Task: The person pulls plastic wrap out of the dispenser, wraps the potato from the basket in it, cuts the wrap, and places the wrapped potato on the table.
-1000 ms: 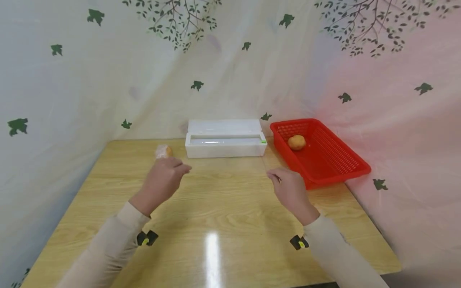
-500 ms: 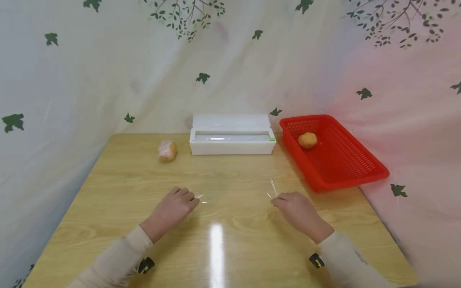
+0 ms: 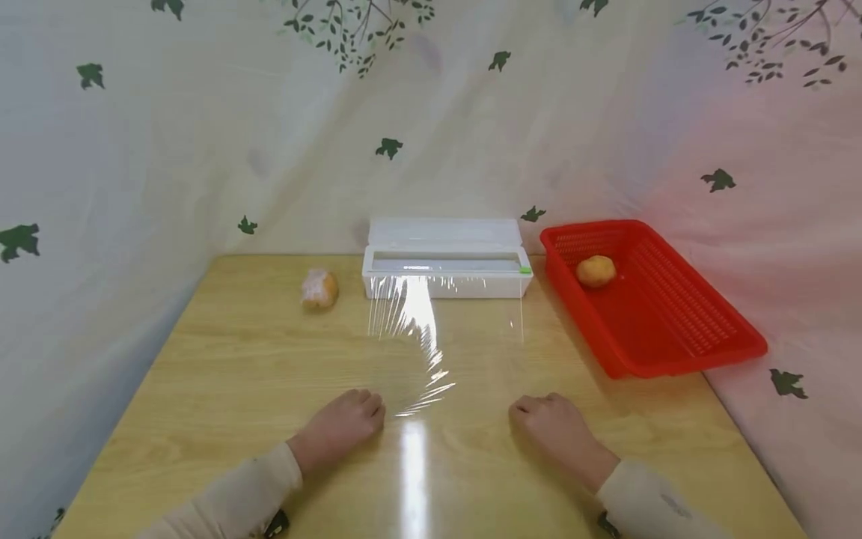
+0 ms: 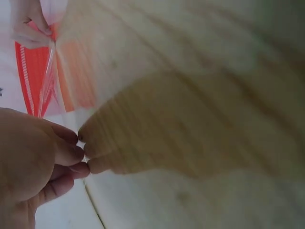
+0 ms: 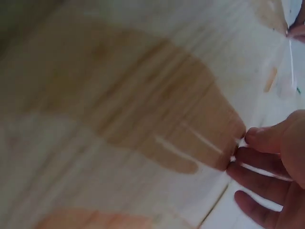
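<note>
Clear film runs from the white dispenser at 12 o'clock on the table down toward the person, its near edge stretched between both hands. The left hand, at about 7 o'clock, pinches one corner between thumb and curled fingers; the left wrist view shows that pinch closed tight. The right hand, at about 5 o'clock, pinches the other corner the same way, and the right wrist view shows a thin glinting strand of film at its fingertips.

To do this well, I judge both hands should pull evenly and keep level with each other, since the wrinkles glinting at the sheet's left side suggest uneven tension there. Keeping the film low and taut over the wood would stop it folding onto itself.

A wrapped potato lies at 11 o'clock, just left of the dispenser. Another potato, bare, sits in the red basket at 2 o'clock.
</note>
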A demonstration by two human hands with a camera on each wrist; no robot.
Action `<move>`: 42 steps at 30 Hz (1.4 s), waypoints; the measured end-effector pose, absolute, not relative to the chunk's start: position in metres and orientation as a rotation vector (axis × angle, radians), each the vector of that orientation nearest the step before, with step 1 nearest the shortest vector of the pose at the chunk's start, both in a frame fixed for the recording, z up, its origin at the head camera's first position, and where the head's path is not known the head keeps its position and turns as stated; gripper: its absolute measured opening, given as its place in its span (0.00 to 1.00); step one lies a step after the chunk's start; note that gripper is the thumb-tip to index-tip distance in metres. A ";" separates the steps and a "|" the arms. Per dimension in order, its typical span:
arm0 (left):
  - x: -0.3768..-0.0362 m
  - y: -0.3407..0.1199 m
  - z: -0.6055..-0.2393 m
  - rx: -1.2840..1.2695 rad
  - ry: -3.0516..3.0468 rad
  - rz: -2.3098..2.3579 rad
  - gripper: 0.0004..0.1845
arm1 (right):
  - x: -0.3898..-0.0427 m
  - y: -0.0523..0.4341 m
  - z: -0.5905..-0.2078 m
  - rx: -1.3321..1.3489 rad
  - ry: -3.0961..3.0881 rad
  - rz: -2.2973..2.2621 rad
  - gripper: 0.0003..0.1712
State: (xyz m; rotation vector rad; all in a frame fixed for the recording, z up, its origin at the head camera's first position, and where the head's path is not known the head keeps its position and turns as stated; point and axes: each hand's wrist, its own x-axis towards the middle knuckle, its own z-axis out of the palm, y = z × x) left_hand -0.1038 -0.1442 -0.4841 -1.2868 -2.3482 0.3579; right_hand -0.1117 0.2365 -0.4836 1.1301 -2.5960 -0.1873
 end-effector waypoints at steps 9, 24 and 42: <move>-0.083 -0.128 -0.495 -1.179 -2.427 0.416 0.36 | -0.085 0.243 -0.491 0.994 -2.944 -0.155 0.23; -0.059 -0.147 -0.497 -1.032 -2.662 -0.063 0.19 | -0.086 0.259 -0.495 0.988 -2.988 0.110 0.31; -0.077 -0.164 -0.497 -1.039 -2.696 -0.236 0.18 | -0.087 0.264 -0.492 0.953 -2.964 0.120 0.28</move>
